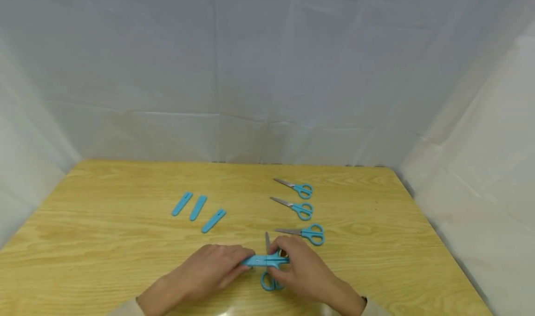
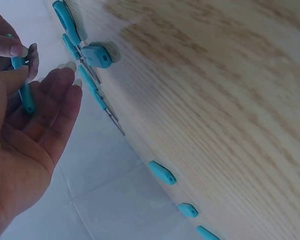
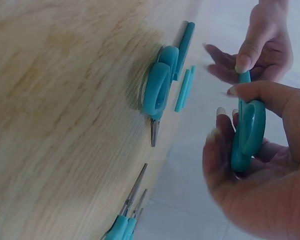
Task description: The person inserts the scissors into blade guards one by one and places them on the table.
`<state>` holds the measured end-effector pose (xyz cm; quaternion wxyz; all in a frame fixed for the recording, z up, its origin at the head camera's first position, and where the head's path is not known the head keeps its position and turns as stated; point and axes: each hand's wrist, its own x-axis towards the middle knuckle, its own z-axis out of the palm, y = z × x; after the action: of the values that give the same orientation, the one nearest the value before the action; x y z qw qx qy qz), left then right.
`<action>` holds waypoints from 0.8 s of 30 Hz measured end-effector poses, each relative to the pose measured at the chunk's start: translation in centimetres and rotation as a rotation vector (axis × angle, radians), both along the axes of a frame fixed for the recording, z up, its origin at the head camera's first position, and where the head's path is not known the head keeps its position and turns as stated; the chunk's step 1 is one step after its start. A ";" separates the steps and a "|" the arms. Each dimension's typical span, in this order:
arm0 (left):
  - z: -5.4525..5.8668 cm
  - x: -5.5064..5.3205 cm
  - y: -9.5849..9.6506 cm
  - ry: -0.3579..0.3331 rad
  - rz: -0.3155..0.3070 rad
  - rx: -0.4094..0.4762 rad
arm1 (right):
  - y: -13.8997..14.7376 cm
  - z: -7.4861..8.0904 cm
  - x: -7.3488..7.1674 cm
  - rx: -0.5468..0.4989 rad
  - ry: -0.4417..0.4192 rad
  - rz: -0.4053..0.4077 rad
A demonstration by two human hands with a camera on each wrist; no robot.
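Above the table, my right hand [image 1: 305,269] grips a pair of blue-handled scissors [image 3: 253,129] by its finger loops. The blades are hidden inside a blue blade cover [image 1: 253,261], whose far end my left hand [image 1: 213,269] pinches between thumb and fingers. In the left wrist view, that cover [image 2: 26,99] lies along the left palm. Beneath both hands, another pair of scissors [image 1: 266,281] rests on the table, bare blades pointing away and handles partly covered by the right hand.
Three uncovered scissors [image 1: 312,234] lie in a column at the right, blades toward the left. Left of centre, three loose blue blade covers [image 1: 213,221] lie slanted on the wooden table [image 1: 104,241]. White sheeting [image 1: 259,74] hangs behind the table and along its sides.
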<state>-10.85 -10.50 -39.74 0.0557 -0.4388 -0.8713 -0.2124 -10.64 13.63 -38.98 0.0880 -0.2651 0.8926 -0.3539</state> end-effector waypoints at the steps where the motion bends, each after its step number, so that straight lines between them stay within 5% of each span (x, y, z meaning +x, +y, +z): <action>1: 0.0 -0.1 0.0 0.004 0.011 0.000 | 0.0 0.0 0.0 -0.011 -0.022 -0.013; 5: 0.1 -0.3 -0.2 0.000 0.105 0.003 | 0.6 0.2 -0.3 -0.054 -0.100 -0.078; 10: 0.2 -0.9 -0.9 0.047 0.231 -0.011 | 2.8 0.5 -1.2 -0.083 -0.068 -0.203; 17: 0.0 -1.9 -1.1 0.193 0.200 0.019 | 6.8 0.3 -3.5 -0.120 -0.040 -0.418; 24: -0.4 -2.5 -0.5 0.212 0.156 -0.031 | 10.6 -0.5 -5.1 -0.076 0.058 -0.499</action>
<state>-13.38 -11.03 -40.17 0.1570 -0.3903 -0.8953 -0.1463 -15.70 24.25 -39.51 -0.0378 -0.0497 0.9186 -0.3901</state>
